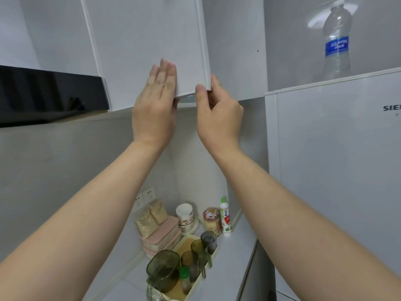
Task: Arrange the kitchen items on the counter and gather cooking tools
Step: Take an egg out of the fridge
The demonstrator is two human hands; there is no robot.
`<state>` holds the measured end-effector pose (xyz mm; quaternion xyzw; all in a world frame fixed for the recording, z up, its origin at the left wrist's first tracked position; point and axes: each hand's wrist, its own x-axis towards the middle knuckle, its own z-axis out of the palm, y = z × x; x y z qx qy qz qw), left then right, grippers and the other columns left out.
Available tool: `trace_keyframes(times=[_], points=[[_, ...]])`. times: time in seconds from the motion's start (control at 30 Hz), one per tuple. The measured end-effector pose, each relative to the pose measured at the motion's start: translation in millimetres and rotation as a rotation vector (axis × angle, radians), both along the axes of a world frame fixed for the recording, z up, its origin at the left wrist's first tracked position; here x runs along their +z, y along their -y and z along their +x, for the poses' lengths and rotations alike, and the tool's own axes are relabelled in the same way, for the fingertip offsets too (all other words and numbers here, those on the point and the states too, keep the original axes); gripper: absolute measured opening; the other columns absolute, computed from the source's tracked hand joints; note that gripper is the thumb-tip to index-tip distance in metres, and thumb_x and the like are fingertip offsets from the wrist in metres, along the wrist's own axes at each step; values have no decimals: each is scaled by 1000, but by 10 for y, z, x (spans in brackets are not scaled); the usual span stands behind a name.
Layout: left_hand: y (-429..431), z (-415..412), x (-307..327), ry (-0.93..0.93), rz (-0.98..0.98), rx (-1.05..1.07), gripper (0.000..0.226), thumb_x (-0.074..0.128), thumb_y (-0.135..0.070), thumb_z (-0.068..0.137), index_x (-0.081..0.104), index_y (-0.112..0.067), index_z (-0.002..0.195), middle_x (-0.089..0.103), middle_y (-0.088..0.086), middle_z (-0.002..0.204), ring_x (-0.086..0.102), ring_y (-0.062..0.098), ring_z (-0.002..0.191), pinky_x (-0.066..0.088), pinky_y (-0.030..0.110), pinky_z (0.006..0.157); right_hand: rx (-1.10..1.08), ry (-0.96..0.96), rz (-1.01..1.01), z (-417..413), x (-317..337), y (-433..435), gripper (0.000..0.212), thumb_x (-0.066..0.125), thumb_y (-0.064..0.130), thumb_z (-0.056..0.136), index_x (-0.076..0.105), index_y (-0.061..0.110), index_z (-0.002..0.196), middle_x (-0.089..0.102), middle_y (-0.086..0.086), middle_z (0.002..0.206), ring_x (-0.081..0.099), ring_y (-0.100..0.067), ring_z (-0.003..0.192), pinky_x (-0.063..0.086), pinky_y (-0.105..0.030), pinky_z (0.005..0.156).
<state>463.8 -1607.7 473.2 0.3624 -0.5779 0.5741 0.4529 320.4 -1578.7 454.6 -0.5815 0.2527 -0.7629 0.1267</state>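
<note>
Both hands are raised to the white wall cabinet door in the upper middle of the frame. The left hand lies flat against its face with fingers straight, while the right hand pinches the door's lower right corner, thumb in front and fingers curled behind the edge. The door stands slightly ajar; what is inside is hidden, and whether it is being opened or closed cannot be told. The kitchen items sit on the counter at the bottom centre, directly beneath: a cream tray of green glassware, stacked pink lidded boxes, a mug, a jar and a green-capped white bottle. The chief risk is probably the right fingers behind the edge: a push from the flat left hand could trap them against the frame. Pulled open quickly, the door could swing towards the face. Anything dislodged from the cabinet would likely drop onto the glassware below.
</note>
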Motion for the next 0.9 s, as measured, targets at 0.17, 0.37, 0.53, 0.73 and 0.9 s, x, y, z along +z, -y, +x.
trace_keyframes(times=[0.17,0.37,0.53,0.73,0.9], points=[[493,119,140,222,-160,180,36,60,-10,99,61,-6,134,61,12,138,59,30,126,57,36,84,110,264,87,88,85,718,48,54,32,95,57,14,139,60,4,93,56,-9,84,52,-34,96],[1033,282,255,408,-54,391,43,52,3,91,57,-1,134,58,18,139,58,37,126,52,42,92,177,378,192,357,164,1660,36,48,23,97,65,13,128,73,2,96,65,-12,84,55,-39,91],[1456,568,335,484,46,488,41,55,5,89,59,3,130,57,23,138,56,42,125,46,47,102,268,327,253,657,190,2371,27,49,18,100,69,14,117,59,20,75,56,2,69,44,-23,77],[1683,832,374,503,93,583,41,50,1,95,54,4,135,53,24,143,50,43,132,38,50,112,140,107,176,1102,174,2783,49,39,30,102,46,11,147,66,-8,117,56,-28,115,43,-40,102],[1797,909,379,489,146,679,46,53,-4,93,51,6,137,49,26,145,46,44,135,32,51,116,86,16,119,1330,113,3026,51,38,27,106,34,5,152,50,-10,148,40,-27,137,26,-30,112]])
